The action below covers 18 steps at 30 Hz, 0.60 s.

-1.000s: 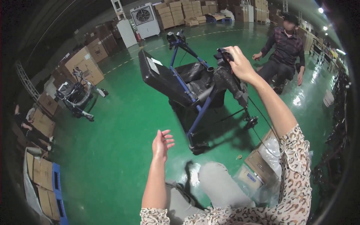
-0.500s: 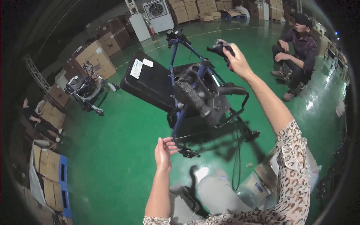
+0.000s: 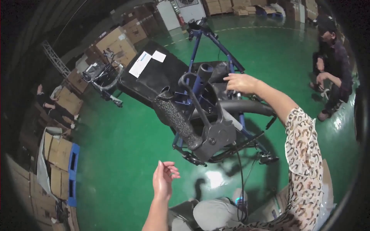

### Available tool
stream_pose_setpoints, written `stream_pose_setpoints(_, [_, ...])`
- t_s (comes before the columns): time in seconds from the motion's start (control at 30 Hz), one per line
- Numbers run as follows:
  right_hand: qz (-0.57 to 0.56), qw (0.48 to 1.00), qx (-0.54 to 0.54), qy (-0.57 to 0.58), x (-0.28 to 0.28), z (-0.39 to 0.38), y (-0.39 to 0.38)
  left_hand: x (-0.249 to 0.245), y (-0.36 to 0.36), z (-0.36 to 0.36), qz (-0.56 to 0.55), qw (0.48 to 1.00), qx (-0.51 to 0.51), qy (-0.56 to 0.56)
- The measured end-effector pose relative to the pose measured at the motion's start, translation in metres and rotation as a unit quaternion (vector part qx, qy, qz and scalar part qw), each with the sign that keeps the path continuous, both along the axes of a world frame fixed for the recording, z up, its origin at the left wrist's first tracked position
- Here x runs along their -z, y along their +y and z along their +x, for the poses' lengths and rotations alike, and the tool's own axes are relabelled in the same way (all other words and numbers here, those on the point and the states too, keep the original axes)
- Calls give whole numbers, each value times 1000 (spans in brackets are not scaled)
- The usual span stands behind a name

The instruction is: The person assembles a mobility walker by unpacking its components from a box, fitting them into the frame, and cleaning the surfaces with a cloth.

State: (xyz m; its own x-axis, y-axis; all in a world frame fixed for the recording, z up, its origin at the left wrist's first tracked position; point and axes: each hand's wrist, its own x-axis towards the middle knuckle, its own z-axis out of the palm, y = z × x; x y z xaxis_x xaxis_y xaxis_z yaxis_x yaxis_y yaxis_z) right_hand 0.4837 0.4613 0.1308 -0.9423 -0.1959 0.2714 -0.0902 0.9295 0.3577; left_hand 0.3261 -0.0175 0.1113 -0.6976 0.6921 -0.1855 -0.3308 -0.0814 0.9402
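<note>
- Reaching with the right hand (image 3: 244,83) over the blue metal tubular frame (image 3: 199,84), contact and grip impossible to tell; hovering with the loosely curled left hand (image 3: 163,181), holding nothing.
- Judging the frame stiff, bulky, probably heavy; favouring bare metal for hold over the black textured grip (image 3: 175,119), likely softer.
- Seeing it resting on the glossy green floor (image 3: 115,154), with brown cardboard boxes (image 3: 115,43) beyond.

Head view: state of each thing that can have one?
Left hand: grip open, loosely curled, nothing seen held
Right hand: at the blue frame, grip partly hidden, contact unclear
Blue frame: standing on the floor
Black pad: tilted, with white labels on it
Cable: hanging down
Far wheeled frame: standing
Blue pallet: loaded with cartons
</note>
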Motion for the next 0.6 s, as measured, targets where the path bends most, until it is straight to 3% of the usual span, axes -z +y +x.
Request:
stream_pose_setpoints(0.07, [0,1000,11,-17,10,-18,5,-1,-5,1,-9,1000,-11,0])
stream_pose_setpoints(0.13, [-27,995,89,-46,8,-21,4,-2,-13,-1,-5,1000,-18,6])
stream_pose_setpoints(0.23, [-42,993,111,4,29,-40,5,2,-26,-7,-3,999,-33,14])
stream_pose_setpoints(0.37, [-31,984,150,93,54,-80,24,11,-49,-25,24,993,-80,87])
stream_pose_setpoints(0.6, [-37,959,265,93,69,-148,29,29,-68,-41,10,967,-157,203])
